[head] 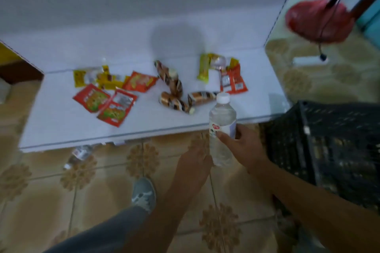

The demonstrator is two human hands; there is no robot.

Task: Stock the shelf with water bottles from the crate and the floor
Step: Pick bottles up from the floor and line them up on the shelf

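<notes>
A clear water bottle [222, 121] with a white cap and a white label is upright in my right hand [244, 148], just in front of the white shelf [61, 125]. My left hand [195, 162] is beside the bottle's lower part, fingers against it. A second water bottle [79, 155] lies on its side on the floor, partly under the shelf's front edge. The black plastic crate [329, 141] stands at the right, next to my right arm.
Several snack packets [107, 98] and wrapped rolls [174, 96] lie scattered on the shelf. A red plastic bag [316, 22] hangs at the upper right behind a glass panel. My grey shoe [144, 193] stands on the patterned tile floor.
</notes>
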